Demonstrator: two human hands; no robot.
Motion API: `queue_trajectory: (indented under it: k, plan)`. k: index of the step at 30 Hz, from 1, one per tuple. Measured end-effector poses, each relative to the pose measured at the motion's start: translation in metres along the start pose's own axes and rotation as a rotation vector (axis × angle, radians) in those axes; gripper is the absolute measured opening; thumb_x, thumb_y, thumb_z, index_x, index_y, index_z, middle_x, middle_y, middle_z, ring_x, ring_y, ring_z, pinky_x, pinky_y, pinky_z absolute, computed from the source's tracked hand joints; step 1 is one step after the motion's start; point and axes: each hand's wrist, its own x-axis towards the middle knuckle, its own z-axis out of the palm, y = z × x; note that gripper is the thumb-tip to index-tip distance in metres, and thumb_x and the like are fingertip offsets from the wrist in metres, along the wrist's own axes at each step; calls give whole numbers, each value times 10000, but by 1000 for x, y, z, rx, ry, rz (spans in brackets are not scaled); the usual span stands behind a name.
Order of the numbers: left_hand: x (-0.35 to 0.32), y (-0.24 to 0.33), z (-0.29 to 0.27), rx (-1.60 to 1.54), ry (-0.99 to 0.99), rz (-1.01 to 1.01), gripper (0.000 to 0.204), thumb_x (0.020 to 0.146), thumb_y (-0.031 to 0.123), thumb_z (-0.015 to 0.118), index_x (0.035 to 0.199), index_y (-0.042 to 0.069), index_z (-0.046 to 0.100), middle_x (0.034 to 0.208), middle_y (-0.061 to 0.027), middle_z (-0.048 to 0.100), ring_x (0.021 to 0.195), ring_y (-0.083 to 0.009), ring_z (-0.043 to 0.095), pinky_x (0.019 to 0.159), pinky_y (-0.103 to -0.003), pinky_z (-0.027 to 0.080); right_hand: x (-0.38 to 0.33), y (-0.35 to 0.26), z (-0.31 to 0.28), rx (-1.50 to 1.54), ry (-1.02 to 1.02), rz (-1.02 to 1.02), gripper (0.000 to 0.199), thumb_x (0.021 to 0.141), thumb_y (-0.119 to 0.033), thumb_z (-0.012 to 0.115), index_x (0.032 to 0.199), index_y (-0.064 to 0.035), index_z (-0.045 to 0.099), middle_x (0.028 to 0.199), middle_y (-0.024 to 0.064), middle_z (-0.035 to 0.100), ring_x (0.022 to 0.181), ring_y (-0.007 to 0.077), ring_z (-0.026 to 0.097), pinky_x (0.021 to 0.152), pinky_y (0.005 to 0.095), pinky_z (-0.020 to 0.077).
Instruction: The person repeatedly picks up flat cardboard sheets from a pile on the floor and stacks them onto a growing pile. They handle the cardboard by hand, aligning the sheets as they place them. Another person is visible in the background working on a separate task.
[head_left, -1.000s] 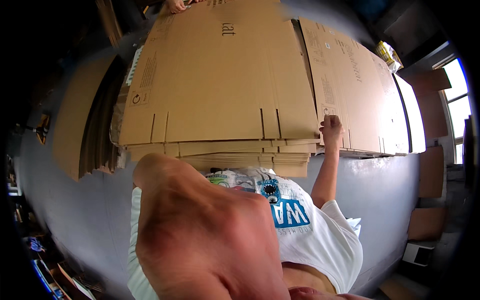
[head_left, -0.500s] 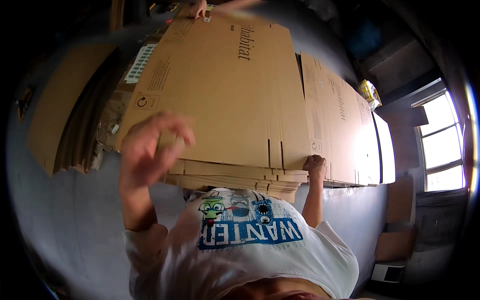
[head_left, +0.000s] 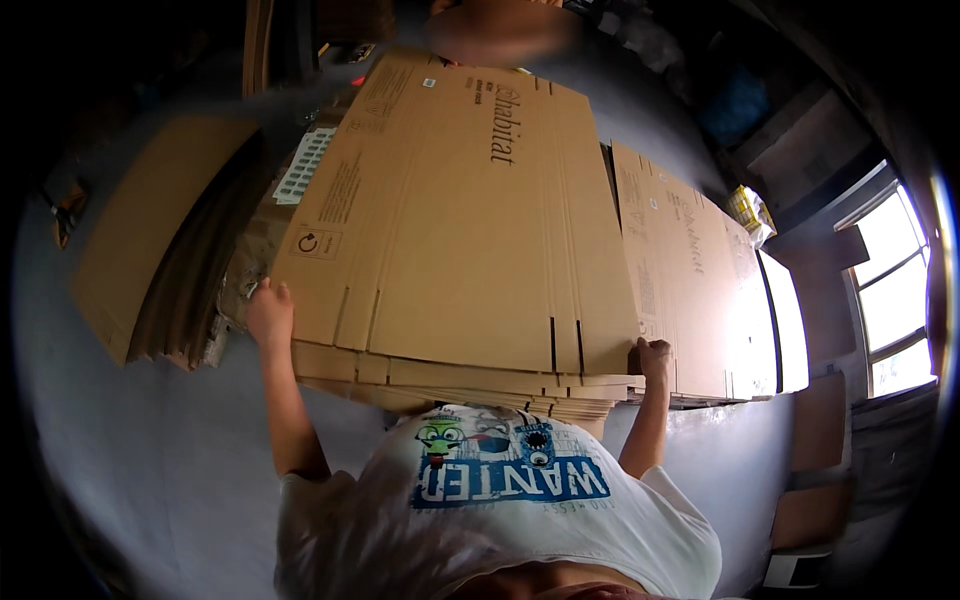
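Note:
A large flat cardboard box (head_left: 460,230) with dark print lies on top of a stack of flattened boxes (head_left: 480,392) right in front of me. At its near left corner, my left hand (head_left: 270,312) is closed on the edge. My right hand (head_left: 652,357) grips the near right corner, its fingers curled in. Dark slots and crease lines run along the near side of the top sheet. How far the fingers of either hand reach beneath the cardboard is hidden.
Another stack of flattened boxes (head_left: 680,260) adjoins on the right, with a yellow-and-white package (head_left: 750,213) behind it. Cardboard sheets (head_left: 160,240) stand at the left. Printed label sheets (head_left: 306,165) lie beside the main stack. Part of another person (head_left: 505,32), blurred, is at the far end.
My left hand has come down from above the cardboard and taken hold of its near left corner. My right hand keeps its corner. The other person's hand has left the far left corner.

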Motion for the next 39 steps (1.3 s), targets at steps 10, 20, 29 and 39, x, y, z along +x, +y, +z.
queue_trajectory:
  k: [10,20,29,39]
  plan:
    - [38,1,-13,0,-75,20,343,845,317,537,1006,24,612,954,-202,632,922,-361,598,754,-437,479,3,33,12,991,-348,44,219,854,-226,600,817,-10,597,686,54,612,561,134,575,479,273,456]
    - [51,-23,13,-84,-185,91,366,822,359,583,903,6,633,811,-177,635,777,-343,602,676,-406,455,-31,26,-1,1254,-375,198,231,878,-194,583,960,22,598,647,-4,541,502,85,518,418,225,453]
    - [71,-17,12,-233,-401,156,350,829,309,603,904,-32,622,808,-171,644,753,-255,615,679,-348,459,-28,18,-33,1390,-434,91,236,854,-131,584,1046,-8,525,773,29,590,573,86,570,413,192,456]
    - [-33,114,43,-997,-912,25,294,863,142,631,1093,-19,543,1030,-50,605,908,-131,559,796,-278,448,16,142,-184,1690,67,-218,277,901,-188,515,1062,34,561,879,90,641,699,155,630,618,233,544]
